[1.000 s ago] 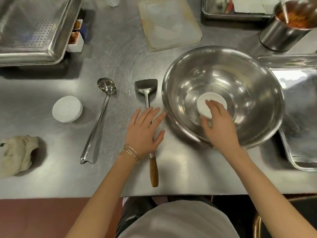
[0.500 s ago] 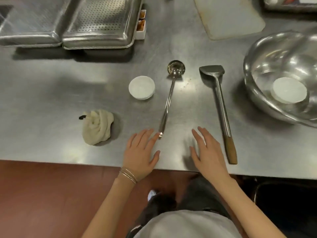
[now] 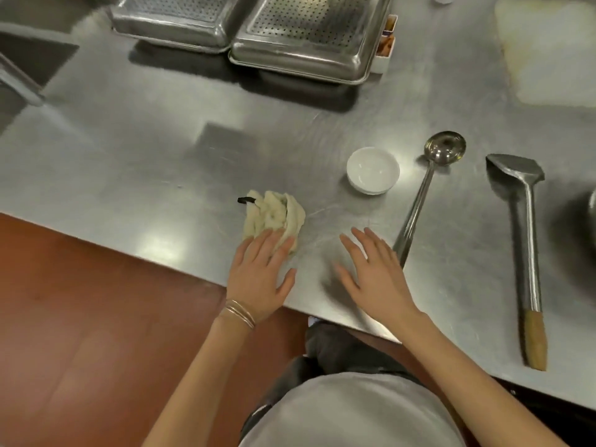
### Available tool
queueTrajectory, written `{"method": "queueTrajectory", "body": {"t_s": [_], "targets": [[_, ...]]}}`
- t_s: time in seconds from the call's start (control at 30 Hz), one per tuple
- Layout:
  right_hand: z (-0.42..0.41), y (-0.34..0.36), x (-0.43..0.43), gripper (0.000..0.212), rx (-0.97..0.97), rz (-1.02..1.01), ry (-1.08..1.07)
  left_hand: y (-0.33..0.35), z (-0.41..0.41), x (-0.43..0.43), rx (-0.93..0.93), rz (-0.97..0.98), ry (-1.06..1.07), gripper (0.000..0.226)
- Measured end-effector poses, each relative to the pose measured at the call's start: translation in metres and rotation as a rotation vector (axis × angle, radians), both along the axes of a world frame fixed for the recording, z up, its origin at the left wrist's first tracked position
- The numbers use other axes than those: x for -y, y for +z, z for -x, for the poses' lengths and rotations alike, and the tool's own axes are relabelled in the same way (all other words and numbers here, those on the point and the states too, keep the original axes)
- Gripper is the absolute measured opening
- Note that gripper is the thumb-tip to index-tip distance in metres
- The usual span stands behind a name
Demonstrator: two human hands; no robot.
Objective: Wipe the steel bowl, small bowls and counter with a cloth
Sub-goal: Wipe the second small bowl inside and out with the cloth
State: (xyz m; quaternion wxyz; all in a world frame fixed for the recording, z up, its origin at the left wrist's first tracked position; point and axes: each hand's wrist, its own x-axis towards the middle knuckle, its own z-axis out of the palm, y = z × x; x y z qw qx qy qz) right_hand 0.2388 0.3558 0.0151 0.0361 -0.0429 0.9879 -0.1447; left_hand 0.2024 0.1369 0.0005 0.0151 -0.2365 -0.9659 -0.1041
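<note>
1. Two bare hands are out over the near edge of the steel counter [image 3: 161, 140] — both flat, fingers straight.
2. Fingertips of the left hand [image 3: 258, 279] rest on the crumpled cream cloth [image 3: 274, 214] (a black tag sticks out at its far left), gripping nothing.
3. Spread and empty, the right hand [image 3: 374, 275] is just beside the handle of the ladle [image 3: 419, 201].
4. Beyond them stands the small white bowl [image 3: 373, 171], between cloth and ladle — a wooden-handled wok spatula [image 3: 522, 240] lies further right.

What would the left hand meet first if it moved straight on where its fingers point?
The crumpled cloth: the fingertips of the left hand reach its near edge, though contact is hard to confirm.
</note>
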Motion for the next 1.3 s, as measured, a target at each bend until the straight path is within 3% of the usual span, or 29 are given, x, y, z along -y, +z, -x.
{"method": "queueTrajectory", "body": {"t_s": [0.23,0.43,0.63,0.83,1.07,1.3], "targets": [[0.063,-0.009,0.014,0.051,-0.01,0.021,0.081,-0.01,0.047,0.019,-0.009,0.029,-0.015,0.051],[0.1,-0.032,0.05,0.047,0.017,0.08,-0.005,-0.041,0.081,0.041,0.111,0.043,-0.124,0.051],[0.125,-0.051,0.091,0.047,0.246,0.35,-0.241,-0.061,0.114,0.077,0.215,0.069,-0.329,0.056],[0.115,-0.044,0.09,0.026,0.083,0.445,-0.434,-0.065,0.155,0.093,0.07,0.001,-0.513,0.051],[0.072,-0.026,0.026,0.027,-0.054,0.305,-0.798,-0.052,0.194,0.02,0.004,-0.056,-0.616,0.051],[0.074,-0.037,-0.012,0.023,0.066,0.301,-0.907,-0.053,0.215,-0.078,-0.067,0.055,-0.715,0.047]]}}
